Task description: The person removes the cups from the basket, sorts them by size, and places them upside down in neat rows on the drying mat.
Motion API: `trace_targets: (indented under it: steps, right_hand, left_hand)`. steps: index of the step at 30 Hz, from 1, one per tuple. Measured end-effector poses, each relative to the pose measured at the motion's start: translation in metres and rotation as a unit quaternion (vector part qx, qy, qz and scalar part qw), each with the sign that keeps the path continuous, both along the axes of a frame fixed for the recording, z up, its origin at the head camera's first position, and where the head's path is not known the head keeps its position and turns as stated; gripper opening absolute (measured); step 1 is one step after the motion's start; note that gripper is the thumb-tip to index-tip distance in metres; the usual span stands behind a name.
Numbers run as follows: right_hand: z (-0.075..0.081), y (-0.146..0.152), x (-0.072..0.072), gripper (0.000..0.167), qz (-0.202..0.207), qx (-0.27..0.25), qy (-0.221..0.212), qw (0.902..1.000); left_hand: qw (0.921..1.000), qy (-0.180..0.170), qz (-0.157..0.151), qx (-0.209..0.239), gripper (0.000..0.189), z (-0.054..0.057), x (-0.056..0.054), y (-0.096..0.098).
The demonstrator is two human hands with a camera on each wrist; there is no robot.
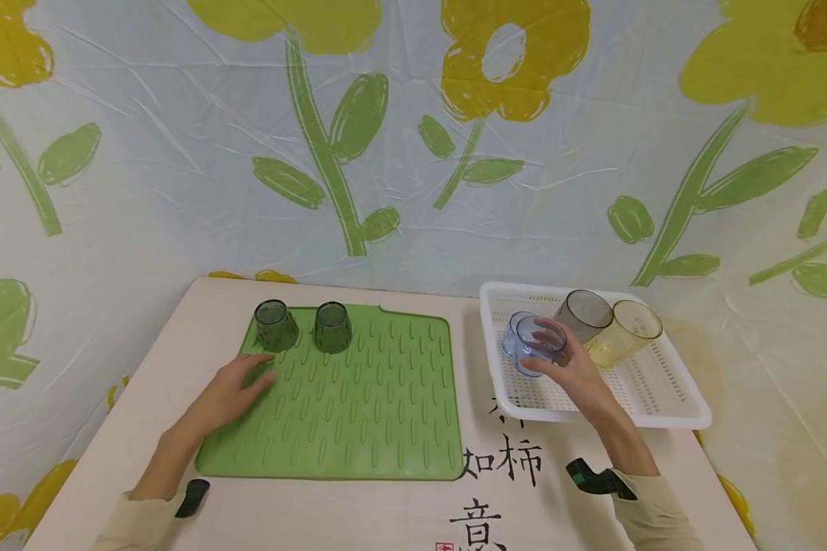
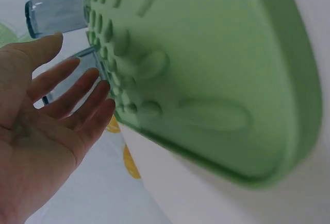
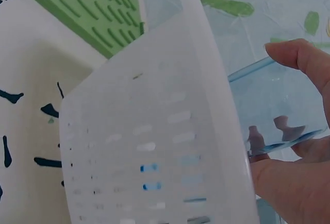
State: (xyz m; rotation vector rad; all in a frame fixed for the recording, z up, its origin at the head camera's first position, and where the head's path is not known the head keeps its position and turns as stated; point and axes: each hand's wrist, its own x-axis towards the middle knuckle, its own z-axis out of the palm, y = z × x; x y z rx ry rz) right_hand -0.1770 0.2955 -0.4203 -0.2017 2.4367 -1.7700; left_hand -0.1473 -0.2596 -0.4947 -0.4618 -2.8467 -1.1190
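My right hand (image 1: 570, 376) grips a clear blue glass (image 1: 539, 344) over the left part of a white plastic basket (image 1: 596, 415). In the right wrist view the thumb and fingers curl round this blue glass (image 3: 276, 100) beside the basket wall (image 3: 149, 131). Just behind it stands a second blue glass (image 1: 511, 334). My left hand (image 1: 229, 392) hovers over the left edge of a green drying mat (image 1: 358, 413), its fingers spread and holding nothing. Beyond those fingers, two dark glasses (image 1: 276, 327) (image 1: 333, 329) stand upside down on the mat's far left part.
A grey glass (image 1: 584, 314) and a yellow glass (image 1: 623, 334) lean in the basket, right of the held one. Black brush characters (image 1: 520, 459) mark the pale tabletop between mat and basket. A flower-printed cloth (image 1: 413, 252) hangs behind the table.
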Motion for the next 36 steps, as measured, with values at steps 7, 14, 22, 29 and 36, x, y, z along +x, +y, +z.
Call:
trace_targets:
  steps: [7,14,22,29,36]
  right_hand:
    - [0.002,-0.012,-0.004,0.071,0.018,-0.039,0.020,0.9989]
    - [0.008,-0.028,-0.007,0.072,0.027,-0.052,0.015,0.9982]
    - [0.010,-0.049,-0.012,0.067,0.045,-0.106,0.015,0.9932]
    - [0.009,-0.069,-0.016,0.068,0.058,-0.117,0.010,0.9914]
    - [0.006,-0.089,-0.019,0.071,0.062,-0.129,0.008,0.9897]
  left_hand:
    - [0.9995,0.026,-0.005,0.020,0.037,0.004,-0.002,0.017]
    - [0.9974,0.058,-0.005,0.043,0.034,0.007,-0.006,0.036]
    - [0.9950,0.079,-0.012,0.060,0.031,0.016,-0.010,0.056]
    - [0.9934,0.079,-0.020,0.081,0.030,0.020,-0.017,0.072]
    - [0.9919,0.067,-0.028,0.104,0.031,0.027,-0.021,0.087]
